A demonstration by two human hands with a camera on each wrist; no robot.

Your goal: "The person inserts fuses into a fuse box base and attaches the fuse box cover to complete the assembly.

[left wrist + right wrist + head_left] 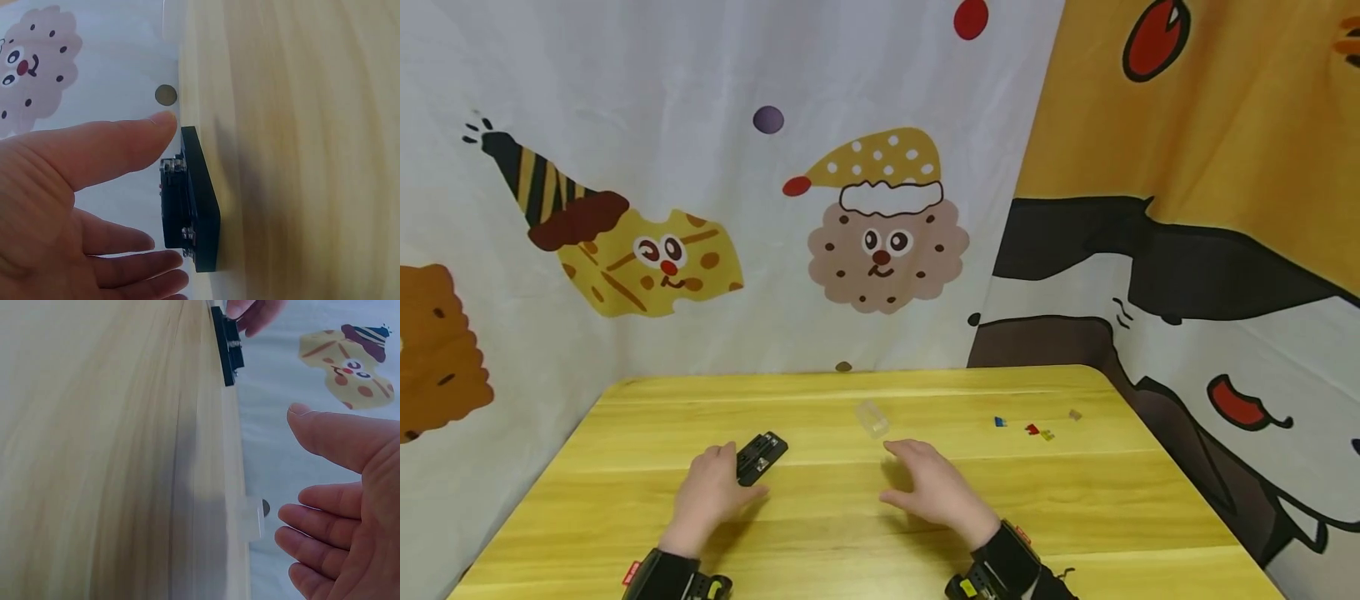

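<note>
A: Black holder [761, 457], one in number: where does it lie?

B: Flat on the yellow wooden tabletop [1075, 508], near its middle and left of centre, with metal clips visible on its upper face in the left wrist view.

A: And the backdrop?

B: Printed cloth [700, 167] on two sides, showing cartoon biscuit faces; no legible writing on it.

A: State of the two hands?

B: Left hand [711, 492]: fingers straight and relaxed, just beside the holder's near end, gripping nothing. Right hand [934, 487]: fingers loosely spread, hovering low over the tabletop, holding nothing.

A: Smaller items?

B: One clear plastic box [872, 418], just beyond the right fingertips. Farther right, well apart, four tiny pieces: one blue [1000, 422], one red [1032, 429], one yellow [1047, 435], one brownish [1075, 414]. No labels can be read.
</note>
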